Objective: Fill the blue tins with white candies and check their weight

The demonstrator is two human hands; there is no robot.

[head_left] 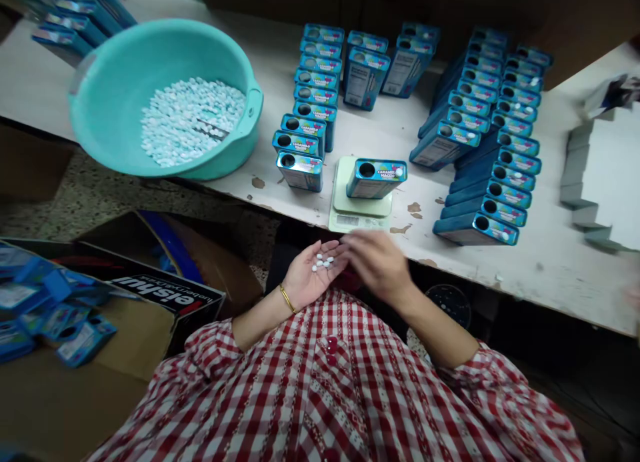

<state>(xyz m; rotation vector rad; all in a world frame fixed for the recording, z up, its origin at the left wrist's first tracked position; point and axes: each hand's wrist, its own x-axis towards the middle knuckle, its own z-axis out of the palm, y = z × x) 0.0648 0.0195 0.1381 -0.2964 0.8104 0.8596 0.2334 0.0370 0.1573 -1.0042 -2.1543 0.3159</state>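
Palm up, my left hand (313,279) holds several small white candies (323,262) in its cupped palm. Beside it, my right hand (377,265) is blurred near the left fingertips, and whether it holds anything is hidden. Just beyond the hands, a blue tin (377,179) with a round dark opening stands upright on a pale green scale (341,202). The scale's display faces me, too small to read. A white candy lies on the tin's top at its right end.
A turquoise basin (107,135) of white candies stands at the left. Rows of blue tins (300,162) and more tins (475,229) flank the scale. An open carton (125,335) with blue tins is lower left; white stacked pieces (610,175) lie at the right.
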